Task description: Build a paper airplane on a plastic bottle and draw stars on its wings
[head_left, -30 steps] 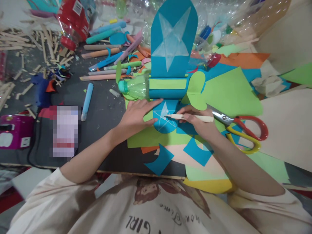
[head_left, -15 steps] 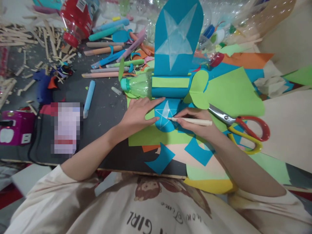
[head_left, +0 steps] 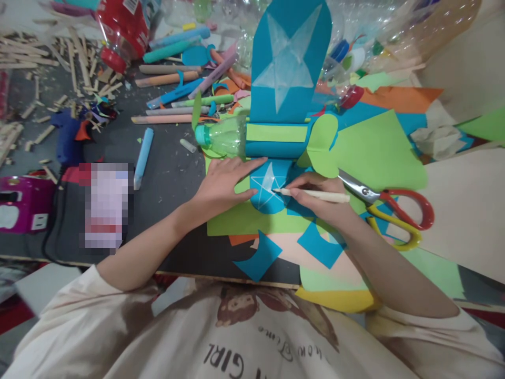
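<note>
My right hand (head_left: 319, 196) grips a cream-white marker (head_left: 329, 196), its tip touching a star outline on the lower blue paper wing (head_left: 272, 204). The star's top point is partly filled in white. My left hand (head_left: 225, 181) lies with thumb and forefinger spread, pressing the left side of that wing. The wing belongs to a green plastic bottle (head_left: 226, 137) wrapped in blue paper with a light green strip (head_left: 276, 133). On its far side stands a larger blue wing (head_left: 282, 100) with a white-filled star. Light green leaf-shaped paper (head_left: 321, 139) sits at the bottle's right end.
Scissors (head_left: 363, 190) with red and yellow handles lie right of my right hand. Blue paper scraps (head_left: 260, 258) lie near the table edge. Several markers (head_left: 177, 97), a blue glue gun (head_left: 67, 137), wooden sticks (head_left: 23, 50) and a red bottle (head_left: 122, 31) are farther left.
The marker tip has shifted slightly right across the small star, and my right hand has moved slightly with it. My left hand stays in place.
</note>
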Tool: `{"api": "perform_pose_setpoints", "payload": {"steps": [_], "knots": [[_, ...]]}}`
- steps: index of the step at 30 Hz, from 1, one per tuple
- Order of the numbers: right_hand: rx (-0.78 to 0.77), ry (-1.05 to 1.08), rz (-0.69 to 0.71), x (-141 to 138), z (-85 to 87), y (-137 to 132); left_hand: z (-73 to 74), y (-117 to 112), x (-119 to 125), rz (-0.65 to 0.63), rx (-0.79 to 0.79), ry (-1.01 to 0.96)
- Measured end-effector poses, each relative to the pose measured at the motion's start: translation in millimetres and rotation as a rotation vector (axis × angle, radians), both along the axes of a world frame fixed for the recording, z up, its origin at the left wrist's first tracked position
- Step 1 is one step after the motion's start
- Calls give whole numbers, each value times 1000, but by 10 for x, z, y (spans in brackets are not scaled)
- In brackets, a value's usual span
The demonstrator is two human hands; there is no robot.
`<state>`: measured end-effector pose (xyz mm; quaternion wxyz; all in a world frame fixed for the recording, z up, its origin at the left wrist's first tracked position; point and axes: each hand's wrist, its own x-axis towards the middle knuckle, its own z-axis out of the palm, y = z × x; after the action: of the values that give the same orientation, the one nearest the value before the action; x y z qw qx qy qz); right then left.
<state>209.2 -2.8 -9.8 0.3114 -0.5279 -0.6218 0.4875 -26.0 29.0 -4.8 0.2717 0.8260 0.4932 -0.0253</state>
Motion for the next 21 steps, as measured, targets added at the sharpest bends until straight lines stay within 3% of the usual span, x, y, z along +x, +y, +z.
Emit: {"api": "perform_pose_setpoints", "payload": {"steps": [8,15,21], "knots": [[-14,-27,82,-19,50,-4,0,7,-6,3,-7,-10],[-2,33,-97,21,-82,-4,-11,-2,-17,6,5,-4],[-19,41,-64,-32,-40,-7,-5,2,-11,4,8,8]]}}
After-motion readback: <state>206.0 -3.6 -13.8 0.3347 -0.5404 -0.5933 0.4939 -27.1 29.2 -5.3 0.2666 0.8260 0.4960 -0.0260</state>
